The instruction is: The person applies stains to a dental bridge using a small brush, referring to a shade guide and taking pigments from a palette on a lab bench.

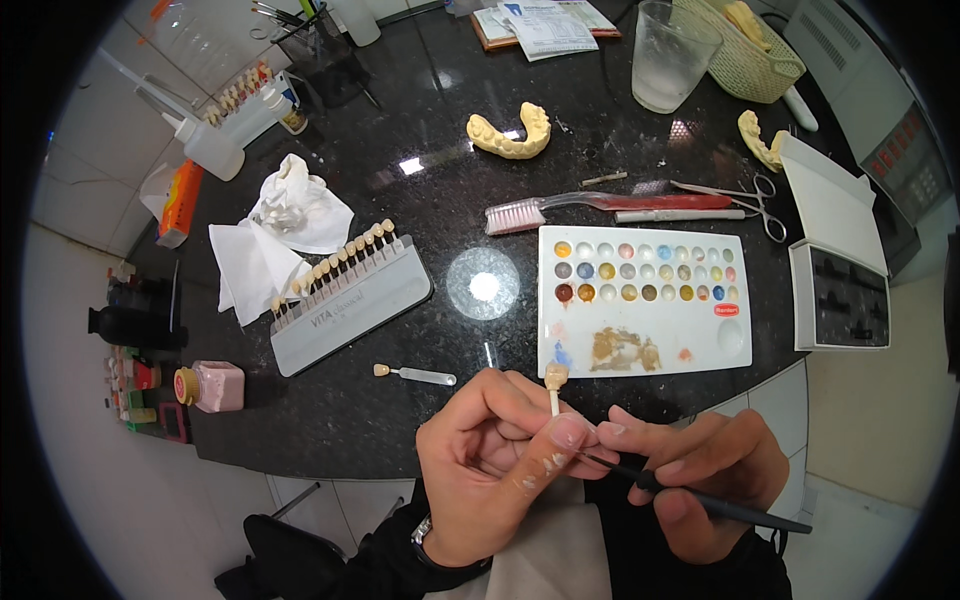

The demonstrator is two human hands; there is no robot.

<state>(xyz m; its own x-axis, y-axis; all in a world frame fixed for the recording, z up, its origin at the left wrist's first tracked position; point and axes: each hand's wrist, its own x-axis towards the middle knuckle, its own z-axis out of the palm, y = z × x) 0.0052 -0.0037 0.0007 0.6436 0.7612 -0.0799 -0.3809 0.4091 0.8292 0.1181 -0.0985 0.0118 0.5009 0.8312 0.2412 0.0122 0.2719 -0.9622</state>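
My left hand pinches a thin white stick topped with a small cream tooth crown, held upright just below the palette. Smears of pale paste mark its thumb. My right hand grips a slim black brush like a pen, its tip pointing left toward the left thumb. Just beyond both hands lies a white mixing palette with several small wells of coloured stain and a brown smear.
On the black counter lie a tooth shade guide, a loose shade tab, tissues, a pink-bristled toothbrush, scissors-like forceps, a plaster dental cast, a plastic cup, a pink jar, and a white box device.
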